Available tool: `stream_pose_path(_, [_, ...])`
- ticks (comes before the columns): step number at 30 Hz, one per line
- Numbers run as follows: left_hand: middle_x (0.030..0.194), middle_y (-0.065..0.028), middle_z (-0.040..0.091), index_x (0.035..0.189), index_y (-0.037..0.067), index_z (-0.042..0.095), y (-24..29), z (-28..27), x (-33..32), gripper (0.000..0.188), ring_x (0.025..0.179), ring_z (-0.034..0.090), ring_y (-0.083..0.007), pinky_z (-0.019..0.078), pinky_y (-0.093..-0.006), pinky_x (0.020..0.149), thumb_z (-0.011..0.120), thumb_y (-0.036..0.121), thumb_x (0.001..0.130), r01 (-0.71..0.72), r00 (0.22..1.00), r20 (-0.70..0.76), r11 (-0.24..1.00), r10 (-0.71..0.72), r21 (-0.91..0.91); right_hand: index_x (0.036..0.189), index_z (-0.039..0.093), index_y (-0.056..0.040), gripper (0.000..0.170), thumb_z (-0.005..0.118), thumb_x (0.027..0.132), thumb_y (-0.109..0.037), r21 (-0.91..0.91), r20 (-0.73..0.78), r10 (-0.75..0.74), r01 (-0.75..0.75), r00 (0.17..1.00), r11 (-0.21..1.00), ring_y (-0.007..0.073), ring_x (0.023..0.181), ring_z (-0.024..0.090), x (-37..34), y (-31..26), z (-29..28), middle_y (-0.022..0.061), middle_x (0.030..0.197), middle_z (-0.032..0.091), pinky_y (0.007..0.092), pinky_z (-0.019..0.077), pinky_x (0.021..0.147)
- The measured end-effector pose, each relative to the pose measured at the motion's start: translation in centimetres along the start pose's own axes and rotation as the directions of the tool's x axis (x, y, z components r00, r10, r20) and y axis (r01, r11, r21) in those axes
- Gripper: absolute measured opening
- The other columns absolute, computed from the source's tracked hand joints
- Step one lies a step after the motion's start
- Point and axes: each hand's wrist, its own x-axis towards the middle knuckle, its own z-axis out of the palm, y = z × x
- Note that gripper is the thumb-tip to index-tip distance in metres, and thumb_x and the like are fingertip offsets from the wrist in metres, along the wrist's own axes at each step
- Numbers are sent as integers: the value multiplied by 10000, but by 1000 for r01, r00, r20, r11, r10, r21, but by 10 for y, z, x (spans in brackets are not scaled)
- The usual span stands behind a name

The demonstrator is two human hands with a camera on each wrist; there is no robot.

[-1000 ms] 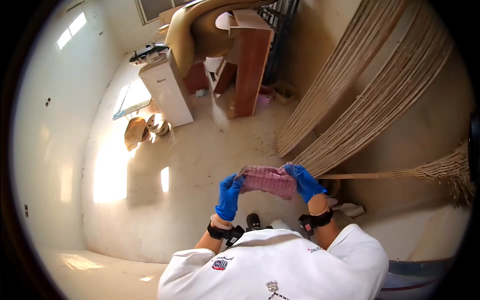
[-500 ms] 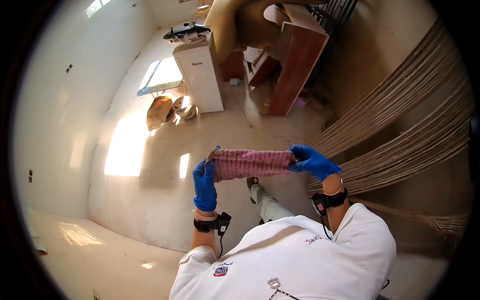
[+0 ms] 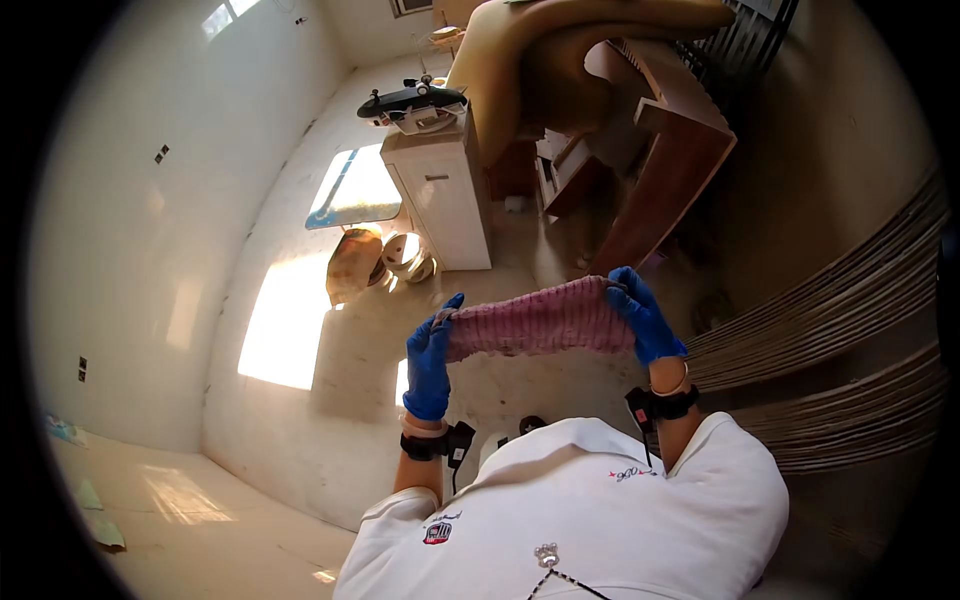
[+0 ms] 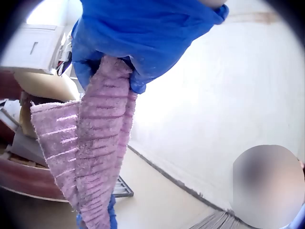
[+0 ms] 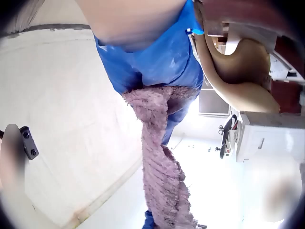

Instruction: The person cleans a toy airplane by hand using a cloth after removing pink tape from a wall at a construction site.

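A pink ribbed cleaning cloth (image 3: pixel 545 320) is stretched between the two hands in front of the white shirt. My left hand (image 3: pixel 428 360), in a blue glove, pinches its left end. The right hand (image 3: pixel 648 318), gloved alike, grips the opposite end, slightly higher in the head view. Seen from the left wrist, the cloth (image 4: pixel 102 129) runs out from between thumb and fingers of the left hand (image 4: pixel 143 38), with striped folds. In the right wrist view its fuzzy side (image 5: pixel 162 181) hangs twisted from the right hand's glove (image 5: pixel 157 69).
Ahead stands a white cabinet (image 3: pixel 437 210) with a skateboard (image 3: pixel 412 98) on top. Reddish-brown furniture (image 3: pixel 670 185) and a large bent tan sheet (image 3: pixel 490 90) are beside it. Buckets (image 3: pixel 403 255) stand on the floor. Long thin strands (image 3: pixel 850 320) spread at the right.
The hands have drawn apart, pulling the bunched cloth out wide. Its right end has risen a little. The head view has shifted, putting the cabinet further right.
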Motion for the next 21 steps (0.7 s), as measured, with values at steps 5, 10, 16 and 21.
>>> stream_pose_path(5, [1233,-75,530,1237,3,497,-23,-18,60,367,1069,500,-120,362,-250,947,466,204,932,140,990,2,970,-142,-197,1210,507,-37,360,570,880,-168,128,-64,230,-221,971,967,83,929,536,67,18,9,20,1041,586,219,428,857])
stream_pose_path(10, [1279,-60,475,1294,-1,427,-52,-4,135,413,1091,468,-113,369,-254,947,481,181,927,39,995,94,998,-43,46,1218,496,-32,335,508,911,-165,431,-123,116,-52,986,901,118,958,553,123,98,20,43,1112,569,231,434,872])
stream_pose_path(16, [1266,-73,481,1365,40,326,-60,32,221,532,1114,458,-121,344,-236,967,548,71,883,-348,803,577,904,151,248,1293,411,-46,441,540,880,-132,516,-214,11,104,977,850,188,1072,527,213,95,76,67,1208,509,286,424,924])
stream_pose_path(21, [1301,-89,466,1369,65,321,-16,-27,365,514,1154,469,-176,344,-310,982,479,241,913,64,932,362,994,-26,-91,1222,475,-77,383,554,848,-72,620,-265,190,16,945,785,214,998,568,290,119,22,82,1144,553,316,512,796])
